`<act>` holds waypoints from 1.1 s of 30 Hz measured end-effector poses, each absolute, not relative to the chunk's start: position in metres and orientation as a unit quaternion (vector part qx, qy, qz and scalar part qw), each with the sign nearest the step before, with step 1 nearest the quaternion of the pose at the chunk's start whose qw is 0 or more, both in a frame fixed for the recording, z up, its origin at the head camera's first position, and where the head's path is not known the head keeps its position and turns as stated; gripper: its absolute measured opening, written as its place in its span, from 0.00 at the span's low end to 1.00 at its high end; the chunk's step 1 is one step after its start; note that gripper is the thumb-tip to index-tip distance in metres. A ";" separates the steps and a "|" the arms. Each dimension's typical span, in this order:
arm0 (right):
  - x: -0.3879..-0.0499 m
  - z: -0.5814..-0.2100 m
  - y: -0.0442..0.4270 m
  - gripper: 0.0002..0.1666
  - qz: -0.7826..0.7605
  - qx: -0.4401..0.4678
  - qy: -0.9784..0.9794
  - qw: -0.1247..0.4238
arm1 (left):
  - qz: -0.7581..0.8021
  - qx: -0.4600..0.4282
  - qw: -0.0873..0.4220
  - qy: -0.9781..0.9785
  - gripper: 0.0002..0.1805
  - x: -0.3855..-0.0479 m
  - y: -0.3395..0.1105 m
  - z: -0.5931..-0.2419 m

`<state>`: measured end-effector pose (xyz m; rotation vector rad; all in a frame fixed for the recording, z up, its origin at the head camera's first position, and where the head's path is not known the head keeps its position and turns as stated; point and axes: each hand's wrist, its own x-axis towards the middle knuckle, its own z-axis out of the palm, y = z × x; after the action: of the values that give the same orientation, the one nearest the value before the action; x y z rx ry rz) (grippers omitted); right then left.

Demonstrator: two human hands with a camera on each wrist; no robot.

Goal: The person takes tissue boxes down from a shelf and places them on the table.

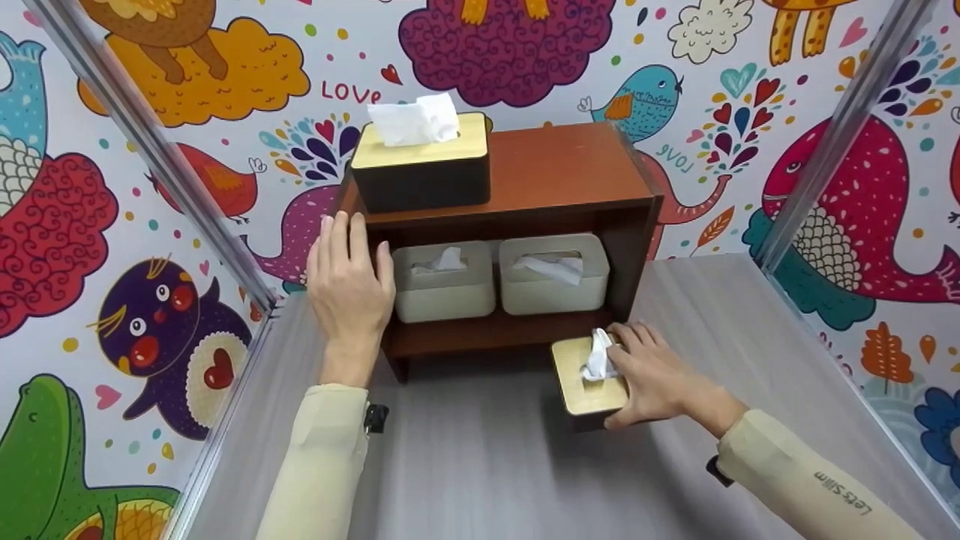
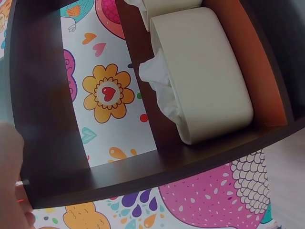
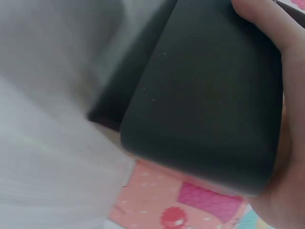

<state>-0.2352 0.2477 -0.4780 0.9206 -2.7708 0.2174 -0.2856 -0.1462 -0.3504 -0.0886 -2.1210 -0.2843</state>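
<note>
My right hand (image 1: 664, 379) grips a small black tissue box (image 1: 564, 375) with a pale wooden lid and a white tissue sticking out. It is in front of the shelf's right end, seemingly raised over the grey surface. Its dark side (image 3: 205, 95) fills much of the right wrist view, with the thumb wrapped along it. My left hand (image 1: 349, 289) rests with straight fingers against the left front edge of a brown two-level shelf (image 1: 570, 161). On the shelf's top left stands a larger black tissue box (image 1: 424, 180) with a wooden lid.
Two cream tissue boxes, a left one (image 1: 446, 298) and a right one (image 1: 555, 294), stand side by side inside the shelf. A grey wood-grain surface (image 1: 472, 450) lies under it. Walls with cartoon prints and metal frame posts (image 1: 821, 142) close in both sides.
</note>
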 end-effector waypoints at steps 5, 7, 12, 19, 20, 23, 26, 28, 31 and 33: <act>-0.234 -0.503 0.265 0.54 0.073 0.321 -0.936 0.124 | -0.120 -0.037 0.481 -0.868 0.25 -0.286 -0.145 -0.351; -0.235 -0.511 0.274 0.53 0.074 0.323 -0.934 0.131 | -0.121 -0.038 0.482 -0.867 0.25 -0.286 -0.145 -0.351; -0.236 -0.525 0.295 0.53 0.064 0.311 -0.939 0.130 | -0.117 -0.037 0.488 -0.864 0.25 -0.286 -0.145 -0.351; -0.239 -0.538 0.322 0.52 0.063 0.282 -0.951 0.107 | -0.113 -0.033 0.482 -0.868 0.25 -0.285 -0.145 -0.351; -0.239 -0.540 0.325 0.52 0.066 0.279 -0.952 0.104 | -0.113 -0.033 0.481 -0.869 0.25 -0.285 -0.145 -0.351; -0.240 -0.545 0.334 0.52 0.072 0.272 -0.955 0.098 | -0.112 -0.033 0.481 -0.869 0.25 -0.285 -0.145 -0.351; -0.241 -0.550 0.342 0.54 0.083 0.265 -0.957 0.088 | -0.112 -0.034 0.485 -0.866 0.26 -0.285 -0.145 -0.351; -0.241 -0.552 0.347 0.55 0.089 0.257 -0.959 0.076 | -0.112 -0.035 0.489 -0.865 0.26 -0.286 -0.145 -0.351; -0.241 -0.555 0.353 0.56 0.095 0.241 -0.964 0.053 | -0.114 -0.036 0.491 -0.863 0.26 -0.286 -0.145 -0.351; -0.241 -0.556 0.357 0.57 0.099 0.232 -0.967 0.036 | -0.116 -0.035 0.490 -0.863 0.26 -0.287 -0.145 -0.352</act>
<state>-0.2406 0.3568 -0.5559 0.7138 -2.9694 0.3037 -0.2869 -0.1446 -0.3519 -0.0844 -2.0964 -0.2821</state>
